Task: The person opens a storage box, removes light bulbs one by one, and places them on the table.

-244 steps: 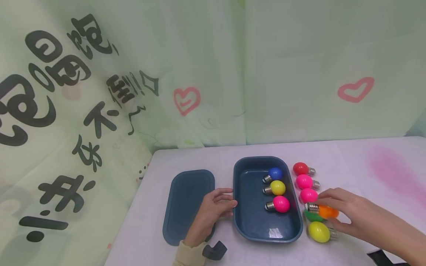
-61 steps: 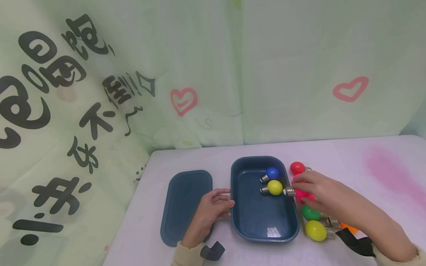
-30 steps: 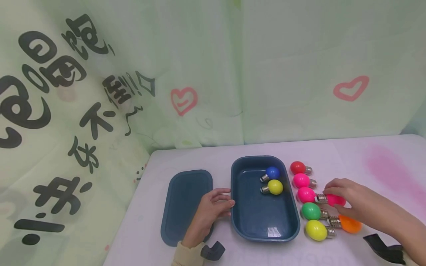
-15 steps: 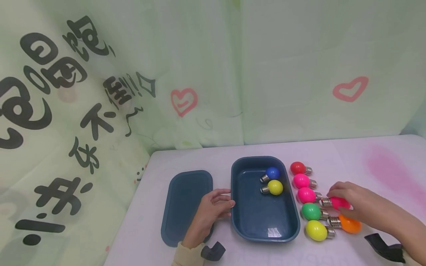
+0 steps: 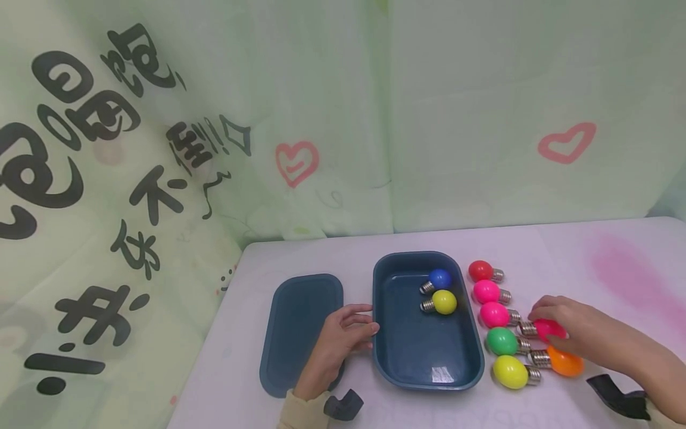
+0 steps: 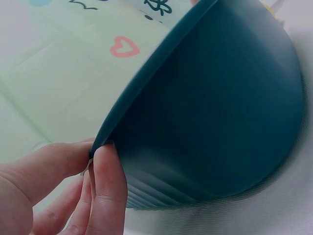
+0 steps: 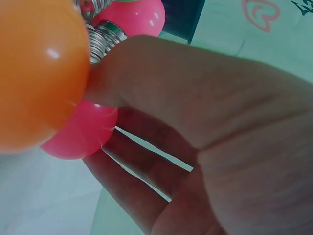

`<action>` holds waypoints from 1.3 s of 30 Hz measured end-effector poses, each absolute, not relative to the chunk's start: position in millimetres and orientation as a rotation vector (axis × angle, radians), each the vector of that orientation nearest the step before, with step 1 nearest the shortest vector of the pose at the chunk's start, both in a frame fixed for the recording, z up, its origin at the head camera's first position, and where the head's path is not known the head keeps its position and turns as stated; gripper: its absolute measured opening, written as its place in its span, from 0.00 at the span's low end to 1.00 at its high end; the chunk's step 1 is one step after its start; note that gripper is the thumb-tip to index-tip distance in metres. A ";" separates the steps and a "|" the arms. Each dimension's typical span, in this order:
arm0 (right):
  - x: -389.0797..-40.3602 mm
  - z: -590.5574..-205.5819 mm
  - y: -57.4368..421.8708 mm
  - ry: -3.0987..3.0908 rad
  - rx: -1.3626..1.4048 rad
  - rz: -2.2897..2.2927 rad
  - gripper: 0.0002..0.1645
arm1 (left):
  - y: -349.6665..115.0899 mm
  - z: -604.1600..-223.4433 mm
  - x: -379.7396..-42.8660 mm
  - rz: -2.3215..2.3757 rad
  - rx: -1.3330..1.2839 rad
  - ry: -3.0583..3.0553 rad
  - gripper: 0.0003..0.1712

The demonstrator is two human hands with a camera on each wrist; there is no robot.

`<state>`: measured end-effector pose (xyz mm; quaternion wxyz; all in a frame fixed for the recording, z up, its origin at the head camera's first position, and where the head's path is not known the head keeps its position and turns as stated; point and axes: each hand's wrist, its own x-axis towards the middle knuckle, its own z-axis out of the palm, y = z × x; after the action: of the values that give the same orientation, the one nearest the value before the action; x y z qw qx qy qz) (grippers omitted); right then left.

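Observation:
My right hand (image 5: 586, 328) holds a pink light bulb (image 5: 548, 329) low at the table, right of the bulb row, its metal screw base pointing left. In the right wrist view my thumb and fingers are around its pink globe (image 7: 85, 129). Just in front lies an orange bulb (image 5: 567, 361). My left hand (image 5: 345, 333) pinches the left rim of the dark blue box (image 5: 418, 351) between thumb and finger, as the left wrist view shows. Inside the box, a blue bulb (image 5: 440, 278) and a yellow bulb (image 5: 445, 302) lie along the right side.
Beside the box stand, front to back, a yellow bulb (image 5: 510, 372), a green bulb (image 5: 501, 341), two pink bulbs (image 5: 493, 314) and a red bulb (image 5: 480, 270). A flat blue lid (image 5: 300, 316) lies left of the box. A printed curtain (image 5: 482, 119) hangs behind the table.
The orange bulb, earlier in my right hand, now lies right of the row. My right hand has taken a pink bulb out of the box to the right. The left hand stays at the rim.

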<state>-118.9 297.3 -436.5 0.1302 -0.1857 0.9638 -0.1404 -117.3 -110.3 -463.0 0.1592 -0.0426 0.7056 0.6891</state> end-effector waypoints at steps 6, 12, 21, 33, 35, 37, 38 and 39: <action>-119.3 -429.6 293.9 2.795 -0.530 -0.401 0.23 | -109.0 -462.9 -118.3 1.976 -0.131 2.013 0.26; -117.1 -420.4 285.8 2.797 -0.538 -0.471 0.22 | -108.6 -463.3 -118.0 1.985 -0.136 2.007 0.26; -114.1 -410.0 263.1 2.863 -0.637 -0.525 0.27 | -109.0 -463.1 -117.8 1.973 -0.141 2.010 0.27; -120.4 -399.7 225.8 2.946 -0.818 -0.522 0.29 | -110.3 -464.8 -117.8 1.970 -0.132 2.017 0.27; -122.0 -398.0 220.8 2.957 -0.848 -0.522 0.26 | -110.3 -465.4 -118.0 1.964 -0.129 2.025 0.27; -123.4 -396.6 216.1 2.954 -0.854 -0.538 0.24 | -110.2 -465.6 -118.2 1.960 -0.124 2.028 0.27; -124.0 -396.0 213.8 2.949 -0.852 -0.543 0.23 | -110.2 -465.6 -118.1 1.963 -0.121 2.024 0.27; -124.5 -395.5 211.5 2.947 -0.852 -0.546 0.23 | -110.2 -465.4 -118.1 1.967 -0.121 2.019 0.27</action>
<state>-124.5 211.5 -395.5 0.0131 -0.2734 0.9457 -0.1752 -118.1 -110.2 -465.4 0.1595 -0.0423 0.7064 0.6882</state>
